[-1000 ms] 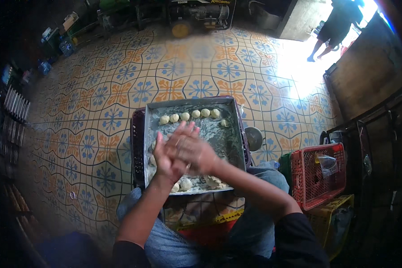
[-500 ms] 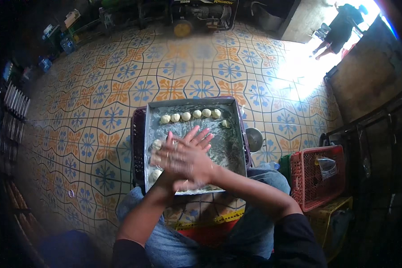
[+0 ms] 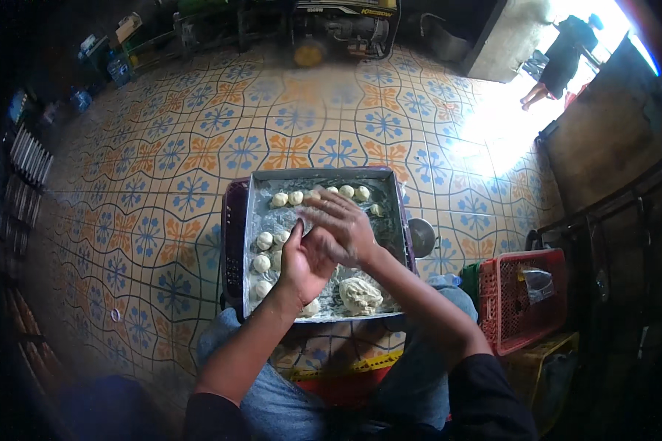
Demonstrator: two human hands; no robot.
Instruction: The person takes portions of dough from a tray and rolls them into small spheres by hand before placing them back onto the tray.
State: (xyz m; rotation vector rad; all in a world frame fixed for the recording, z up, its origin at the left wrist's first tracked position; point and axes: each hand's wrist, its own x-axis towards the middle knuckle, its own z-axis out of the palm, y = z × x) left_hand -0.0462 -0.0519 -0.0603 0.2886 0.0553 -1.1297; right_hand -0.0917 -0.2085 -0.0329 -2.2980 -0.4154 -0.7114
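My left hand is palm up over the middle of a floured metal tray, its thumb raised and its other fingers hidden behind my right hand. My right hand lies across it, floury fingers stretched out. Whether anything sits between the palms I cannot see. A large rough lump of dough rests in the tray's near right part. Small round dough balls stand at its left side, and more dough balls form a row along the far side. A small dough scrap lies near that row's right end.
The tray stands on a dark crate between my knees. A metal pot is to its right on the patterned tile floor. Farther right is a red crate with a plastic bag. A person is by the bright doorway.
My hands have turned and moved slightly to the right and away from the tray's near edge. The large dough lump and more of the left-hand balls now show. The view has shifted slightly.
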